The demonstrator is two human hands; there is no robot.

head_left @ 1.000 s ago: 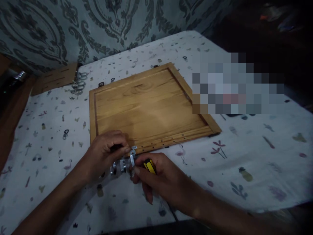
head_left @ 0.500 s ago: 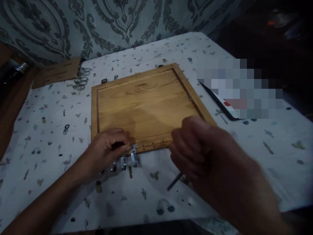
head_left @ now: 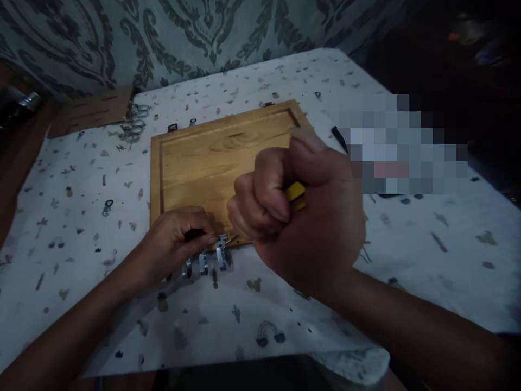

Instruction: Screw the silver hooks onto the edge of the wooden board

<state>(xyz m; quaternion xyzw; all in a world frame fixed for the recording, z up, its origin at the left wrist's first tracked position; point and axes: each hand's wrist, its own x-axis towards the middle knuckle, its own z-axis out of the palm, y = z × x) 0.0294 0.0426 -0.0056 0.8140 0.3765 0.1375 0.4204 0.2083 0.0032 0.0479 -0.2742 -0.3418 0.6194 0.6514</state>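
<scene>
A wooden framed board [head_left: 211, 163] lies flat on a table covered with a patterned white cloth [head_left: 81, 217]. My left hand [head_left: 175, 241] is pinched on a small metal hook bracket [head_left: 221, 251] at the board's near edge, beside two similar metal hooks [head_left: 195, 266]. My right hand [head_left: 297, 212] is a fist wrapped round a yellow-handled screwdriver [head_left: 295, 194], held upright, with its thin tip [head_left: 232, 239] by the bracket. Most of the tool is hidden in the fist.
A brown cardboard card [head_left: 91, 111] and a cluster of metal hooks [head_left: 134, 127] lie at the back left. Small dark fittings [head_left: 108, 207] are scattered on the cloth. A patterned curtain hangs behind; a blurred-out item sits at the right.
My right hand lifted away to the right, then came back raised over the board's near edge, now gripping the screwdriver upright in a fist. My left hand has stayed on the bracket.
</scene>
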